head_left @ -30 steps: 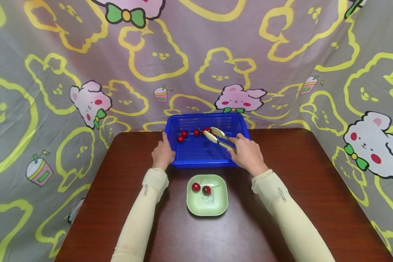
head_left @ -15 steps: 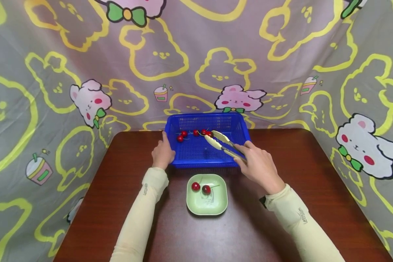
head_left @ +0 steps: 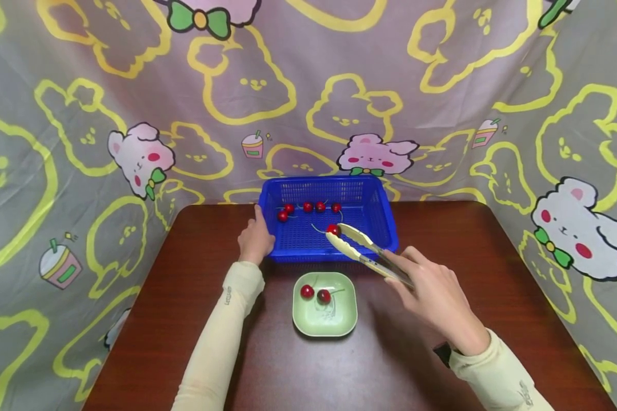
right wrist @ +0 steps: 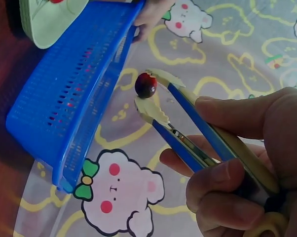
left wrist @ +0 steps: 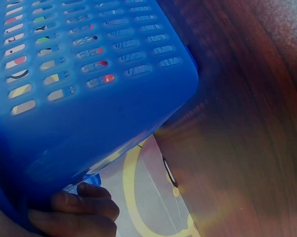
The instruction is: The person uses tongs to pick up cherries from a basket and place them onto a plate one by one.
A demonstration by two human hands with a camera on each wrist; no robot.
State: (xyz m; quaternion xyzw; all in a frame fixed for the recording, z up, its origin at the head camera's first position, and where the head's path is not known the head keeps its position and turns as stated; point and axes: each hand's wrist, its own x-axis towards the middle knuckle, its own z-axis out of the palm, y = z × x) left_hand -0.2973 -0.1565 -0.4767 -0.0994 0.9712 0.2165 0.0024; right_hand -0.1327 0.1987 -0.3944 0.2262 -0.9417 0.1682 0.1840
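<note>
My left hand point(head_left: 256, 238) grips the left rim of a blue plastic basket point(head_left: 298, 246); in the left wrist view its fingers point(left wrist: 84, 217) curl around that edge. With my right hand point(head_left: 437, 288) I hold cream-tipped metal tongs point(head_left: 345, 247). Between the tong tips is a dark red cherry point(right wrist: 145, 85), raised above the front part of the basket, its green stem pointing left. Several other cherries point(head_left: 308, 207) lie on the basket floor towards the back. In front stands a pale green square dish point(head_left: 325, 329) with two stemmed cherries point(head_left: 324, 297) in it.
A brown wooden table point(head_left: 185, 319) carries the basket and dish. Patterned cloth point(head_left: 308, 85) hangs close behind the basket and along both sides. The dish sits just in front of the basket, between my forearms.
The tongs have lifted a cherry from the group at the basket's back and brought it towards me. My right hand has moved back and to the right; the left stays put.
</note>
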